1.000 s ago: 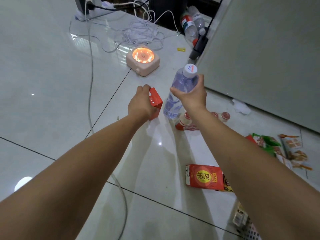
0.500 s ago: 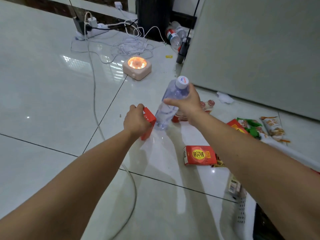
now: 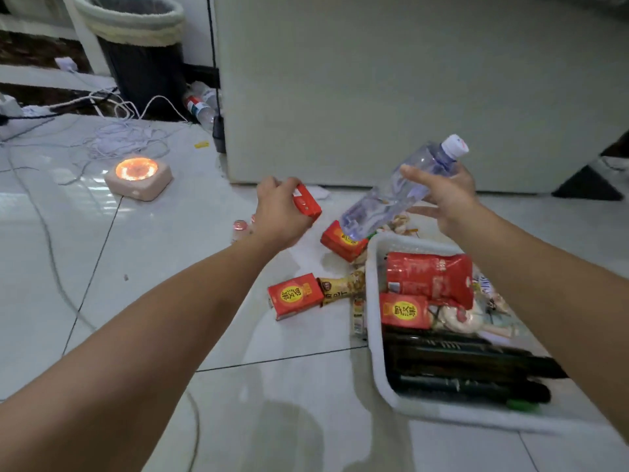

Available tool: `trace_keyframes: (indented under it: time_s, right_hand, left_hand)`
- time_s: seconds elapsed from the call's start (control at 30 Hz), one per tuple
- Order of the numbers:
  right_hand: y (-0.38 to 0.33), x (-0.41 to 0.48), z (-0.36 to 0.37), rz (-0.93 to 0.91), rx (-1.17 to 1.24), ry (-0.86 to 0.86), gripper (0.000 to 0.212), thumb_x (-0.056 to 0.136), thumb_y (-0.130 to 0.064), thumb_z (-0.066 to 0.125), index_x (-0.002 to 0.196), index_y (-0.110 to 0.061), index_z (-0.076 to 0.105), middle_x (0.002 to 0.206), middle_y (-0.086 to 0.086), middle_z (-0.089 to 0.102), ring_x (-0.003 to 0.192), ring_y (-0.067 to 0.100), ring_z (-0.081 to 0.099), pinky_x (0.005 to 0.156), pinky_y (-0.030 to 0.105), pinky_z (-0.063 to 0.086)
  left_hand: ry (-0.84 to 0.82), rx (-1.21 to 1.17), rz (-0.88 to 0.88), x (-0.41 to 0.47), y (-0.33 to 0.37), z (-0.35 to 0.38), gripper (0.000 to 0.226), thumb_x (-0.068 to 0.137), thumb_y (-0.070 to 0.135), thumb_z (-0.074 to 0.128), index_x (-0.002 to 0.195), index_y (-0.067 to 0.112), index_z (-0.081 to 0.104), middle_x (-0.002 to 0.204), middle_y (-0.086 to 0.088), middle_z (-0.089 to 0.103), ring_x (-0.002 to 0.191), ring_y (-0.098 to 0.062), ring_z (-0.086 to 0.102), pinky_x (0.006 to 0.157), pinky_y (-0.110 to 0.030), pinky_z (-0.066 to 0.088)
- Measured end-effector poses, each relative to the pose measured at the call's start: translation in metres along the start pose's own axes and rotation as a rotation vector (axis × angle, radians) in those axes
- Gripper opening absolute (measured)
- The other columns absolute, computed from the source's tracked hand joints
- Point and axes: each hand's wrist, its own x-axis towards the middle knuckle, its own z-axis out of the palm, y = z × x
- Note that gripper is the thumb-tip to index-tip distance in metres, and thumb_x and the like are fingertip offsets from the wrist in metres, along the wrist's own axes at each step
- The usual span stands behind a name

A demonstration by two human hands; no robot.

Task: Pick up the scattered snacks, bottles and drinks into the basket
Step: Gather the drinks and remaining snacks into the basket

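left hand (image 3: 282, 216): curled tight round one red carton (image 3: 307, 203), holding it in the air above the floor
right hand (image 3: 449, 195): thumb and fingers wrapped round the bottle (image 3: 391, 199) at its upper half
bottle: one, clear with a white cap, tilted with the cap up-right and the base down-left, over the basket's far-left corner
basket (image 3: 371, 301): one, white, on the floor under the right forearm
in basket: one red bag (image 3: 429, 277), one basket carton (image 3: 404, 311) just below it, one pale round pack (image 3: 456, 318); dark long things (image 3: 459, 366) at the near end, count can't tell
near carton (image 3: 295, 296): one, red with a yellow disc, flat on the floor left of the basket
far carton (image 3: 340, 240): one, same print, on the floor at the basket's far-left corner, under the bottle's base
red cartons total: four (one held, two on the floor, one in the basket)
bar (image 3: 340, 287): one, brown wrapper, between the near carton and the basket, touching the carton
small bottles (image 3: 239, 229): red caps, on the floor left of the left wrist; one plain, the rest hidden by the hand
lit box (image 3: 138, 175): one, pale with a glowing orange top, far left
bin (image 3: 136, 46): one, dark, top left
cables (image 3: 126, 137): white tangle between the bin and the lit box
panel (image 3: 374, 80): one, grey, behind both hands
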Motion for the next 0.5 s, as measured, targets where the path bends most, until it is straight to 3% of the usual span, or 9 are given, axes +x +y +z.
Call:
trace_keyframes:
  time_s: [0.17,0.27,0.37,0.5]
  right_hand:
    - [0.017,-0.015,-0.118,0.100,0.105,0.381,0.074,0.056,-0.025,0.088,0.122,-0.017,0.055,0.116,0.011,0.066,0.095,0.030,0.068,0.053,0.036,0.058]
    - [0.034,-0.032,-0.163,0.228,0.135,0.617,0.078,0.053,-0.031,0.089,0.120,-0.015,0.053,0.118,0.012,0.061,0.097,0.031,0.064,0.060,0.042,0.059]
    - [0.056,-0.052,-0.189,0.371,0.144,0.712,0.077,0.061,-0.033,0.087,0.124,-0.010,0.049,0.125,0.011,0.052,0.106,0.032,0.057,0.073,0.049,0.058]
    - [0.096,-0.070,-0.203,0.502,0.196,0.704,0.069,0.067,-0.037,0.083,0.120,-0.008,0.048,0.122,0.012,0.051,0.103,0.039,0.059,0.071,0.053,0.058]
  left_hand:
    - [-0.232,-0.019,0.229,-0.017,0.070,0.069,0.067,0.070,0.017,0.075,0.132,0.014,0.050,0.118,-0.011,0.038,0.119,-0.028,0.037,0.102,-0.033,0.039]
    - [-0.393,0.047,0.358,-0.034,0.095,0.106,0.071,0.067,0.015,0.076,0.133,0.015,0.049,0.120,-0.011,0.037,0.122,-0.028,0.033,0.101,-0.035,0.040]
    - [-0.564,0.159,0.417,-0.050,0.102,0.136,0.068,0.069,0.021,0.077,0.131,0.015,0.050,0.121,-0.013,0.038,0.122,-0.030,0.032,0.101,-0.039,0.039]
    - [-0.630,0.302,0.483,-0.062,0.105,0.164,0.058,0.073,0.022,0.072,0.127,0.016,0.054,0.121,-0.013,0.039,0.122,-0.032,0.033,0.101,-0.045,0.038]
